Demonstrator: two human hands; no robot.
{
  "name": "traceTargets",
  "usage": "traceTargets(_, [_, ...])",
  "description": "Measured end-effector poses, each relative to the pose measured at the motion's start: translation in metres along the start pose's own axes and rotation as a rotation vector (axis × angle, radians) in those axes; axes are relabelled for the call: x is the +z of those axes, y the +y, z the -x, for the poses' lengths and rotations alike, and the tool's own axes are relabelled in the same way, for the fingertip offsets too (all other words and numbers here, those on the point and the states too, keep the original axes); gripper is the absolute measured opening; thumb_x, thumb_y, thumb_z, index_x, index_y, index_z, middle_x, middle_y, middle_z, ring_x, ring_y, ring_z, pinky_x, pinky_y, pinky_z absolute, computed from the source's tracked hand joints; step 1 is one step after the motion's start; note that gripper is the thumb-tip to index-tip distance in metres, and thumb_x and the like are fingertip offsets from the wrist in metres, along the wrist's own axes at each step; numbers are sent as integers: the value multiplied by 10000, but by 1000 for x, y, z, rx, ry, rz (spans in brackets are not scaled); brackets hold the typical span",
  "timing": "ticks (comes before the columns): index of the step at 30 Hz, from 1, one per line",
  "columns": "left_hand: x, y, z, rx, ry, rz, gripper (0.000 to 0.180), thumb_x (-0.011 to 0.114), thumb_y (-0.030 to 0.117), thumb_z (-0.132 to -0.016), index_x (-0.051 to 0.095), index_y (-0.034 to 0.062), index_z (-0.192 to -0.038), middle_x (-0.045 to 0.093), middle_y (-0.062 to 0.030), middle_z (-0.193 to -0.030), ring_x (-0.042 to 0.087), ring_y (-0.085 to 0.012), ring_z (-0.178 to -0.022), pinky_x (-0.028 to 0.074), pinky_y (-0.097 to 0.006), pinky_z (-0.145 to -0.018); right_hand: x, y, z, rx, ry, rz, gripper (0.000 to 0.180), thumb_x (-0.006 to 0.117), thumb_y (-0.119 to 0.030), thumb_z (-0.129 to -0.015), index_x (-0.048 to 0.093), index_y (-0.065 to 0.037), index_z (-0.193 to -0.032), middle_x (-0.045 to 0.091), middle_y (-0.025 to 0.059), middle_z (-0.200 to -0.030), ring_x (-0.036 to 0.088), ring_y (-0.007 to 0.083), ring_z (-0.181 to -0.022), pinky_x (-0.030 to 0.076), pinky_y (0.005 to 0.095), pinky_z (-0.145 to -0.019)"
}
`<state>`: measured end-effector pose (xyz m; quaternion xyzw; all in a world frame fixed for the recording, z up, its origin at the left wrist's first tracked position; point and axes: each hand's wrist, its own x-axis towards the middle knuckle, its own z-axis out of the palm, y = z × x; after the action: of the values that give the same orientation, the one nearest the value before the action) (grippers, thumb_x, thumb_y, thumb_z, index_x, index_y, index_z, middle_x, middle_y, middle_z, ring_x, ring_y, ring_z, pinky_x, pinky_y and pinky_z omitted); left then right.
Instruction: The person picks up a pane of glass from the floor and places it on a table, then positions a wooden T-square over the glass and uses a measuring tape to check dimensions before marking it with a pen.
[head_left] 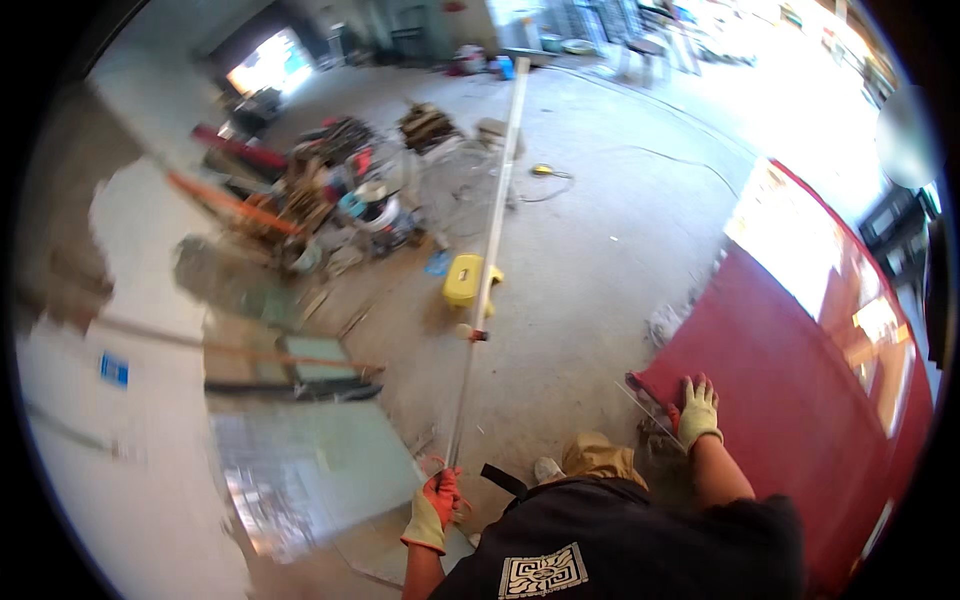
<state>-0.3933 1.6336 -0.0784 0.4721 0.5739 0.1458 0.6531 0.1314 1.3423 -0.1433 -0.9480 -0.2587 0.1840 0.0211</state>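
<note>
Near the lower edge, my left hand (437, 508), in a cream and orange-red work glove, is closed round the near end of a long pale T-shaped ruler (497, 210). The ruler slants up and away over the floor, with a dark crosspiece at its far end. A small slider (472, 333) with a red and dark part sits along its length. My right hand (698, 410), gloved alike, lies with fingers stretched out on the near left corner of a red-covered table (770, 400). Nothing shows in that hand.
A yellow step stool (466, 281) stands on the floor beyond the ruler. Glass sheets (330, 470) lie at the left. Piled scrap, wood and a white bucket (384, 215) fill the back left. A yellow tape measure (543, 170) and a cable (665, 155) lie on the floor.
</note>
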Motion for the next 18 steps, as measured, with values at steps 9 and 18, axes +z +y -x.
traceTargets(9, [42, 133, -222, 158, -125, -311, 517, 661, 465, -1165, 744, 15, -1408, 597, 33, -792, 555, -85, -665, 512, -271, -596, -11, -10, -14, 107, -26, -24, 831, 653, -522, -1091, 363, -152, -1776, 201, 233, -1879, 167, 452, -1740, 142, 571, -1413])
traceTargets(18, [137, 295, -384, 199, -357, -429, 548, 657, 519, -1154, 729, 10, -1344, 603, 7, -780, 579, -92, -661, 525, -267, -600, -22, -98, -116, 755, 143, -209, 957, 664, -649, -1042, 355, -123, -1779, 281, 251, -1845, 211, 462, -1722, 158, 599, -1399])
